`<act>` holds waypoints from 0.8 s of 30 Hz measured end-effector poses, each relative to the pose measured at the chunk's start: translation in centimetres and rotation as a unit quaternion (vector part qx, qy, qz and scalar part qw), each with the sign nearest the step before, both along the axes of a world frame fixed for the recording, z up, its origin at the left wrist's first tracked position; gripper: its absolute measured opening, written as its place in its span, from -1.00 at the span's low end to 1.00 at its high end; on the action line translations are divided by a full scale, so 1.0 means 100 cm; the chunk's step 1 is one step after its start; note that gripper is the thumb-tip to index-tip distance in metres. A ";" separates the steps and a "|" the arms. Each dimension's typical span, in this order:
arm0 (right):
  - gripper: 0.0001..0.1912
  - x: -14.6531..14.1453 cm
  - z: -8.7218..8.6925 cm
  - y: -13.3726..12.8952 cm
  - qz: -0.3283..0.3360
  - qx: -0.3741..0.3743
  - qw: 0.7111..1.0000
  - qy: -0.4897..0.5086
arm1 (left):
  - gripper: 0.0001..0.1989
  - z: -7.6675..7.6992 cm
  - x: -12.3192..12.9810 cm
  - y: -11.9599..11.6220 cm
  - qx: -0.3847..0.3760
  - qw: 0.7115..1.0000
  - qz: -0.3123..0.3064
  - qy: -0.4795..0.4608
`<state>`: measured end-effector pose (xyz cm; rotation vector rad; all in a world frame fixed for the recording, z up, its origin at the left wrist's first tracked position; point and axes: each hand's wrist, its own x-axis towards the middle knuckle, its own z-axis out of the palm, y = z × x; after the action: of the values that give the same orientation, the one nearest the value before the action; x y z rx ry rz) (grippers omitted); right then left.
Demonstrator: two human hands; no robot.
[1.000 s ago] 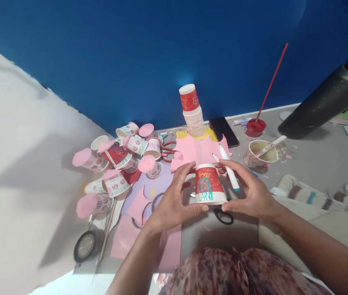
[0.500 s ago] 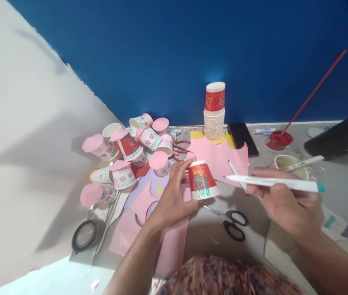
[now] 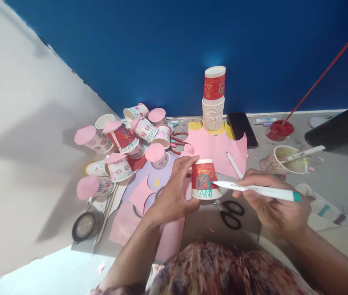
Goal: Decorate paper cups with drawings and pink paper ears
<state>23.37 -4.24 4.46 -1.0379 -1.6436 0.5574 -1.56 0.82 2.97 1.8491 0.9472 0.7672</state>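
Note:
My left hand [image 3: 174, 192] grips an upside-down red and white paper cup [image 3: 204, 174] by its left side, fingers at the top and thumb near the rim. Green strokes cover part of the cup's face. My right hand [image 3: 276, 205] holds a white marker [image 3: 260, 191] with a green end cap, and its tip meets the right part of the cup's red band. Below the cup lie black-handled scissors [image 3: 233, 215], their blades partly hidden. A pink paper sheet [image 3: 204, 143] with cut-out edges spreads behind the cup, with another slim marker [image 3: 234, 164] on it.
Several decorated cups with pink discs [image 3: 157, 153] are heaped on the left. A tall cup stack [image 3: 213, 114] stands by the blue wall, beside a dark phone [image 3: 243, 130]. Black tape [image 3: 83, 226] sits at lower left; a red pot [image 3: 280, 131] and a patterned cup [image 3: 269, 162] are right.
My right hand has moved left and slightly down, bringing the marker's tip to the cup. The cup now stands more upright in my left hand. The whole view has shifted slightly.

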 end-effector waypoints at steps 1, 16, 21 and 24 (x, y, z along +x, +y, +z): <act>-0.83 0.000 0.001 0.000 0.003 0.002 1.000 0.000 | 0.04 0.000 0.000 0.000 0.001 1.000 -0.004 -0.001; -0.89 0.000 0.010 0.001 -0.006 -0.001 0.999 -0.043 | 0.01 0.000 0.001 -0.002 0.002 0.999 -0.026 -0.021; -0.88 0.003 0.007 -0.004 0.000 0.001 0.999 -0.034 | -0.01 0.000 0.000 0.000 0.006 0.999 -0.019 -0.026; -0.86 0.005 0.004 -0.006 0.026 0.003 0.999 -0.026 | -0.02 0.001 -0.001 0.000 0.010 0.999 -0.015 -0.027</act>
<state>23.87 -4.89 4.88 -1.0151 -1.7206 0.5647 -1.63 0.83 3.06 1.8466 0.8790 0.8079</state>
